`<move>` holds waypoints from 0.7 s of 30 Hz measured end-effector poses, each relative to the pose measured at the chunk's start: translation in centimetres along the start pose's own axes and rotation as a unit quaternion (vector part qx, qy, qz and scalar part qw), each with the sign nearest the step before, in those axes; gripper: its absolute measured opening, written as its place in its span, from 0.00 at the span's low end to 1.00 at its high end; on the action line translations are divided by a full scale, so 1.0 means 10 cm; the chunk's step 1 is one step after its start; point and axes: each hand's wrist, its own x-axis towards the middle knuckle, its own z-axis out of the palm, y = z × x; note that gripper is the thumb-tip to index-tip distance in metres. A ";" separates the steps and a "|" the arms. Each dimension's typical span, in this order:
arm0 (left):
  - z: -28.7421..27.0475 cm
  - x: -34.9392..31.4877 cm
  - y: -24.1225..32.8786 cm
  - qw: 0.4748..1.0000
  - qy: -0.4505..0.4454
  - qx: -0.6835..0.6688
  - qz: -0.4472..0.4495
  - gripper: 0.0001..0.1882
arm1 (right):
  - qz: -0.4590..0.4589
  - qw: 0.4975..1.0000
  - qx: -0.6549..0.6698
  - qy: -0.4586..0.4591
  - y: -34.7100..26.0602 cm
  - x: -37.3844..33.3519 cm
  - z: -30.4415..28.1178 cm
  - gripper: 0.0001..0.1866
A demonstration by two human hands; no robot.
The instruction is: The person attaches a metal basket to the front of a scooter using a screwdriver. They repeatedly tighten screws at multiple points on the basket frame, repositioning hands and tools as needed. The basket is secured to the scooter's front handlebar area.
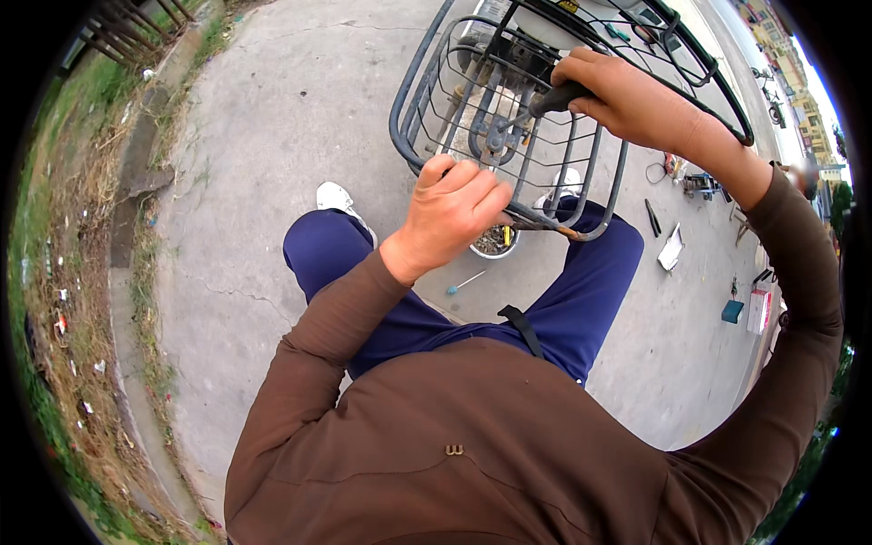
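A grey-black metal wire basket (536,173) stands in front of me, rusty along its near edge. My left hand (457,204) is closed around the near left part of its rim. In my right hand (622,98), above the basket's right side, is a black-handled tool (561,98). The far end of this tool points down toward a metal fitting (496,138) seen through the wires; its kind cannot be made out. Behind the basket rises a larger black wire frame (727,91).
A bowl of small parts (496,254) sits on the concrete between my feet, near a blue-handled screwdriver (465,282). To the right lie a black tool (652,218), a white sheet (671,248) and a red-and-white box (760,312). A curb (136,227) and grass run along the left.
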 end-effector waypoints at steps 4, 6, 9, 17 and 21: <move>0.01 0.02 0.00 1.000 0.014 -0.015 -0.002 0.17 | 0.227 0.970 -0.011 -0.084 0.06 0.10 -0.03 0.21; 0.00 0.01 -0.01 1.000 0.007 -0.013 -0.003 0.17 | 0.355 0.917 0.037 -0.177 -0.03 0.16 -0.15 0.20; -0.01 0.00 -0.02 1.000 -0.003 -0.003 -0.003 0.17 | 0.103 0.994 0.027 -0.024 -0.09 -0.01 -0.10 0.16; 0.08 -0.02 0.00 0.999 0.026 -0.032 0.007 0.18 | 0.302 0.947 0.026 -0.102 -0.15 0.20 -0.16 0.20; 0.12 -0.05 -0.01 0.998 0.047 -0.017 0.023 0.18 | 0.179 0.973 0.132 -0.062 -0.16 0.05 -0.08 0.16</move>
